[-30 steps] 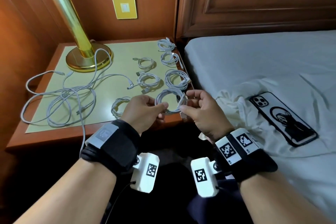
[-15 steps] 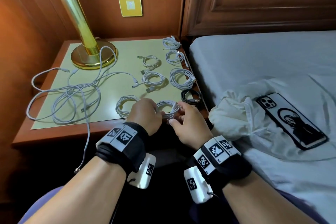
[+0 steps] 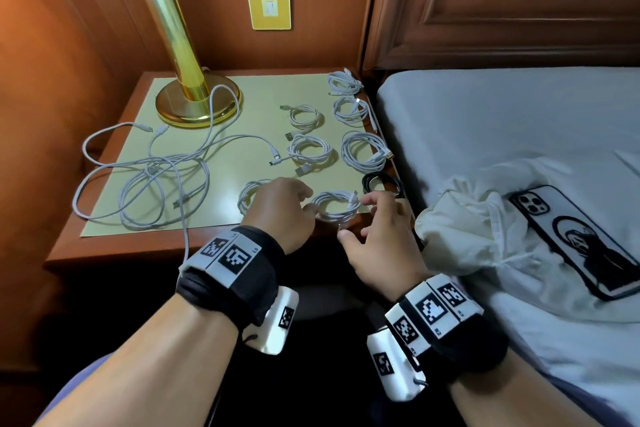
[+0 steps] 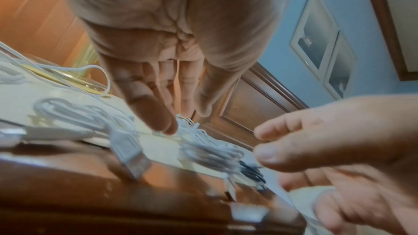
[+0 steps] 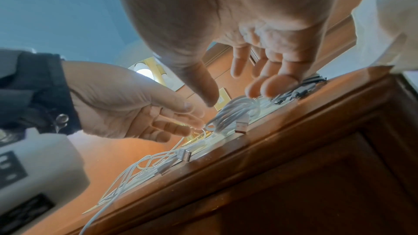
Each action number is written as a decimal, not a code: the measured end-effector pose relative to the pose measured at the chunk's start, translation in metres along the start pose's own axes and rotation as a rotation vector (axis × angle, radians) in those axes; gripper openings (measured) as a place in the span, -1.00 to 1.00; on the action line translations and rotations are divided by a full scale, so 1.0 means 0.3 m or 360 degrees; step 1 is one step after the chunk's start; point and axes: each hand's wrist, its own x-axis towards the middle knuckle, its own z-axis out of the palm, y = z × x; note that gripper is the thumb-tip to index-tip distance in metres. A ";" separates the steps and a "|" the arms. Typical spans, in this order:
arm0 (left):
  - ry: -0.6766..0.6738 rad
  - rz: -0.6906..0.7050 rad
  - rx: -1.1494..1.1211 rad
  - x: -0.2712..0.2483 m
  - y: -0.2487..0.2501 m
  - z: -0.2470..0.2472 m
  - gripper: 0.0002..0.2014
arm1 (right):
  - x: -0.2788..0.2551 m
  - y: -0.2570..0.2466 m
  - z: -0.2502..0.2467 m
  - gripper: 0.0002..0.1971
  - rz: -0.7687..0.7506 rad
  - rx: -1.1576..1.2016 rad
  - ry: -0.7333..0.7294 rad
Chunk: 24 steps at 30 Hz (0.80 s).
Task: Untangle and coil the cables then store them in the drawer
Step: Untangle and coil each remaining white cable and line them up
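Right of the hands lies the bed [image 3: 519, 121] with a crumpled white cloth [image 3: 464, 225] and a phone [image 3: 575, 239]; ahead of them, the counter [image 3: 114, 246] carries a brass lamp [image 3: 194, 104], a loose tangle of white cables [image 3: 145, 184] and several coiled ones. Between the left hand [image 3: 277, 211] and right hand [image 3: 381, 239], both loosely spread and empty, rests a white coil [image 3: 336, 206], the left fingertips at its rim. Partly hidden are another white coil [image 3: 247, 194] behind the left hand and a black coil [image 3: 379, 182] beyond the right.

The head camera looks down from above at the nightstand [image 3: 114, 218] and bed [image 3: 485, 121]. Both wrist cameras look up from very near, sharing the nightstand's near edge.
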 end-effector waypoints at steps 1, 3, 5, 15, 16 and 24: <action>0.0045 0.0019 -0.0028 0.004 -0.012 -0.011 -0.76 | -0.002 -0.003 0.000 -0.53 -0.0016 -0.0004 0.0038; 0.0152 0.0047 -0.0063 0.010 -0.048 -0.046 -0.89 | -0.004 -0.008 -0.004 -0.64 -0.0074 -0.0054 0.0076; 0.0250 0.0045 -0.0041 0.010 -0.107 -0.100 -0.93 | -0.003 -0.020 -0.002 -0.78 -0.0187 -0.0087 0.0060; 0.0414 -0.0299 0.0211 -0.086 -0.503 -0.364 -0.84 | -0.036 -0.191 0.080 -0.92 -0.0508 -0.0180 -0.0414; 0.0429 -0.0309 0.0198 -0.094 -0.521 -0.372 -0.85 | -0.036 -0.228 0.090 -0.91 -0.0539 -0.0200 -0.0464; 0.0420 -0.0288 0.0035 -0.116 -0.615 -0.381 -0.89 | 0.014 -0.462 0.240 -0.81 -0.0502 -0.0270 -0.0678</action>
